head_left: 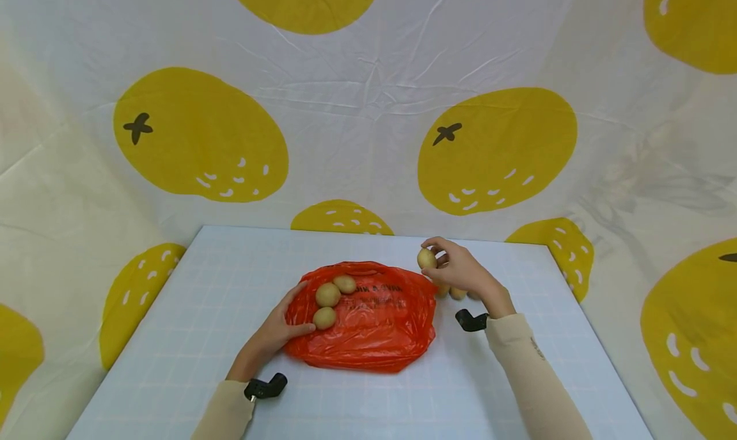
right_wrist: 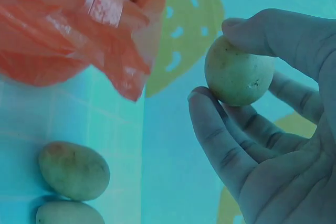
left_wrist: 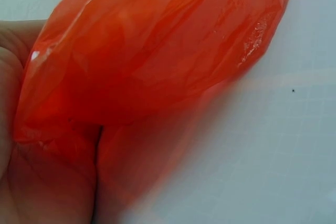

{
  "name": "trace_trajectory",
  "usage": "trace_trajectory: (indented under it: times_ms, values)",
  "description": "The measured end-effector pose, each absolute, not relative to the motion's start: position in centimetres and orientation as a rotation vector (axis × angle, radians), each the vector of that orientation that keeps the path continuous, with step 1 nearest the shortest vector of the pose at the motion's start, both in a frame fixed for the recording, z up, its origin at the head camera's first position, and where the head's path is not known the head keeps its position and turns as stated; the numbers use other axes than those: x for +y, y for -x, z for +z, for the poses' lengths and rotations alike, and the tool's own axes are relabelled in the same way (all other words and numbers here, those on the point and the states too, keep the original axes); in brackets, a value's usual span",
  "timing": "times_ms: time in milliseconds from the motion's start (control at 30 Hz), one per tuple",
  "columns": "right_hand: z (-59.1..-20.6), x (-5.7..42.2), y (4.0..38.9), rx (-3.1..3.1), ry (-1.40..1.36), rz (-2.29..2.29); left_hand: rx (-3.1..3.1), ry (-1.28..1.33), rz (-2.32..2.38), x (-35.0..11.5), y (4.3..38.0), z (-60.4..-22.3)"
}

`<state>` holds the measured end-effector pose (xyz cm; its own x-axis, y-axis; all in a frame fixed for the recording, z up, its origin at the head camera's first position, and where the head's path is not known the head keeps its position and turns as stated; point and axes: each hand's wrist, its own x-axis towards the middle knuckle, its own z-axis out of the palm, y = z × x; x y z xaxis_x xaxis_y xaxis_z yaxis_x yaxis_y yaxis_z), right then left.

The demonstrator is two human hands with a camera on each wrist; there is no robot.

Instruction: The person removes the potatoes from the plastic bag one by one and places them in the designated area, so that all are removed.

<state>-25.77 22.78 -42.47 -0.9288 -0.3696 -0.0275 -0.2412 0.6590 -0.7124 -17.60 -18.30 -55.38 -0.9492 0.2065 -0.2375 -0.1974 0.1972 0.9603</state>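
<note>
A red plastic bag with dark print lies spread on the table. My left hand grips its left edge, the thumb over the plastic and near the lowest of three potatoes grouped at the bag's left side. In the left wrist view, red plastic covers part of the palm. Beyond the bag's upper right corner, my right hand pinches a small round potato between thumb and fingertips, raised above the table.
More potatoes sit on the table just right of the bag, partly hidden under my right hand. The pale checked table backs onto a hanging cloth printed with large yellow fruits. A black wrist camera is strapped at each wrist.
</note>
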Motion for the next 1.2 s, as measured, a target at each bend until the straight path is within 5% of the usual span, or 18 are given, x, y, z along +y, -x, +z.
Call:
trace_trajectory:
  times_ms: [1200]
  values:
    - [-46.7,33.4,23.9,2.877,0.169,-1.16,2.169,-0.037,1.806,-18.4,17.6,-55.3]
